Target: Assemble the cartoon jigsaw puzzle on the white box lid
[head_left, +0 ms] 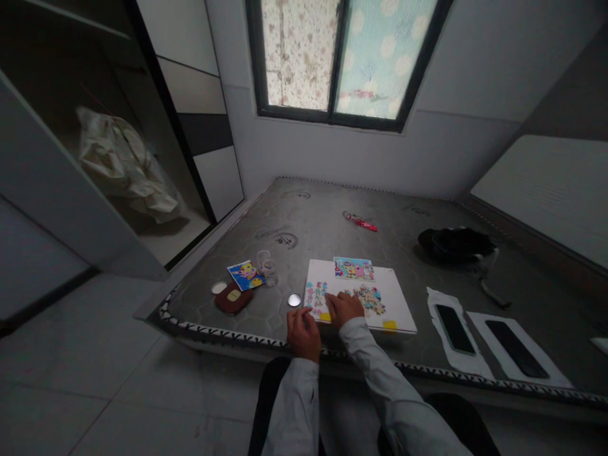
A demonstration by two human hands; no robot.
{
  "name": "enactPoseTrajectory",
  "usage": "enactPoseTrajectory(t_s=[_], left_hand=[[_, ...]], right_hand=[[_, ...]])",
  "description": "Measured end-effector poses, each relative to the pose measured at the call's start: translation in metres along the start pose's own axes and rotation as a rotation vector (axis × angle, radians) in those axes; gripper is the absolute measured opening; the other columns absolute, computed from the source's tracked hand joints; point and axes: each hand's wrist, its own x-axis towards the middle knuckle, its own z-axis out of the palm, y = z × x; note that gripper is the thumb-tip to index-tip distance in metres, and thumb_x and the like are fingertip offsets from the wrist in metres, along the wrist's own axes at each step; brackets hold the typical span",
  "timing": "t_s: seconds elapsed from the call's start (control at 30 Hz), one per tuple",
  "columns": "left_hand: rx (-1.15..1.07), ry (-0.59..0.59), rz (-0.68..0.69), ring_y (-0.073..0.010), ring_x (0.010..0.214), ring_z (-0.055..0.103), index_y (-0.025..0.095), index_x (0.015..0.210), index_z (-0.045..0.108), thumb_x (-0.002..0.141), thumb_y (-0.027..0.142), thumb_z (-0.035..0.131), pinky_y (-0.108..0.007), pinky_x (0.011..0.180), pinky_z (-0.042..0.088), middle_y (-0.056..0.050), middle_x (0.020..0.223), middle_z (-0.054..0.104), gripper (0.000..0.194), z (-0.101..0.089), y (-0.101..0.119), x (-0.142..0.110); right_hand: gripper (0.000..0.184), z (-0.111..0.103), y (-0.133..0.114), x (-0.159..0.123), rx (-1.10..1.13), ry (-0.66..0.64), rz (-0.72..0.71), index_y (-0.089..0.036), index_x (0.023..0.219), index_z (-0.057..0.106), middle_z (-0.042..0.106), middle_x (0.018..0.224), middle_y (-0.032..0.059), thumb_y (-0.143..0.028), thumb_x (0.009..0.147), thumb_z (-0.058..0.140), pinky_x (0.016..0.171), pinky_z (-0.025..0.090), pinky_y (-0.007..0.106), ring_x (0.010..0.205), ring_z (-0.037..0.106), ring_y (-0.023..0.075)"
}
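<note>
A white board point(396, 297) lies near the front edge of the mattress. Small colourful jigsaw pieces point(316, 294) stand in rows on its left side, and a loose pile of jigsaw pieces point(373, 299) lies right of the middle. Along the board's back edge rests a cartoon picture card point(354, 268). My right hand point(346, 309) is over the board between rows and pile, its fingers extended down beside the rows. At the front left corner, my left hand point(304, 332) has its fingers curled together; whatever they pinch, if anything, is too small to make out.
Left of the board are a round silver lid point(294, 299), clear plastic cups point(268, 269), a cartoon card point(246, 275) and a brown case point(232, 301). Two phones point(455, 329) lie on white sheets at right. Behind are a red wrapper point(361, 221) and a dark bag point(456, 244).
</note>
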Motion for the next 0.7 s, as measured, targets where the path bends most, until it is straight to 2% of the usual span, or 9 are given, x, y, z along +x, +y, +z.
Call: enactPoseTrajectory(t_s=[0.1, 0.23, 0.33, 0.47, 0.7], left_hand=[[0.009, -0.002, -0.004, -0.0151, 0.081, 0.063, 0.019, 0.091, 0.072, 0.091, 0.015, 0.051, -0.026, 0.072, 0.049, -0.005, 0.093, 0.062, 0.021, 0.000, 0.001, 0.000], [0.013, -0.009, -0.008, -0.0156, 0.082, 0.063, 0.019, 0.091, 0.072, 0.091, 0.016, 0.051, -0.026, 0.073, 0.049, -0.006, 0.093, 0.062, 0.021, 0.001, 0.002, -0.001], [0.009, -0.010, -0.007, -0.0154, 0.082, 0.063, 0.019, 0.090, 0.072, 0.091, 0.016, 0.051, -0.026, 0.073, 0.049, -0.005, 0.092, 0.062, 0.021, 0.002, 0.003, -0.002], [0.002, -0.005, -0.002, -0.0154, 0.083, 0.064, 0.019, 0.089, 0.072, 0.091, 0.016, 0.051, -0.026, 0.073, 0.049, -0.006, 0.093, 0.063, 0.021, 0.003, 0.004, -0.003], [-0.001, -0.007, 0.003, -0.0144, 0.082, 0.063, 0.019, 0.090, 0.072, 0.092, 0.016, 0.051, -0.025, 0.072, 0.049, -0.005, 0.093, 0.062, 0.021, 0.001, 0.003, -0.002]], right_hand=[[0.039, -0.004, 0.014, -0.001, -0.014, 0.008, 0.024, -0.031, 0.131, 0.063, 0.070, 0.110, 0.0074, -0.037, 0.102, 0.037, 0.092, 0.034, 0.035, 0.105, 0.061, 0.0205], [0.040, -0.010, 0.040, -0.003, -0.046, 0.030, 0.130, -0.024, 0.130, 0.063, 0.068, 0.116, 0.0111, -0.037, 0.100, 0.040, 0.089, 0.035, 0.037, 0.108, 0.059, 0.0235], [0.037, -0.012, 0.052, -0.003, -0.062, 0.034, 0.178, -0.024, 0.125, 0.067, 0.067, 0.116, 0.0107, -0.040, 0.098, 0.046, 0.088, 0.036, 0.037, 0.106, 0.060, 0.0239], [0.034, -0.009, 0.052, 0.001, -0.060, 0.036, 0.182, -0.026, 0.114, 0.071, 0.067, 0.113, 0.0083, -0.043, 0.097, 0.048, 0.087, 0.036, 0.036, 0.103, 0.060, 0.0221], [0.033, -0.009, 0.053, 0.008, -0.051, 0.074, 0.225, -0.023, 0.109, 0.073, 0.069, 0.110, 0.0093, -0.041, 0.098, 0.047, 0.089, 0.034, 0.037, 0.101, 0.062, 0.0218]])
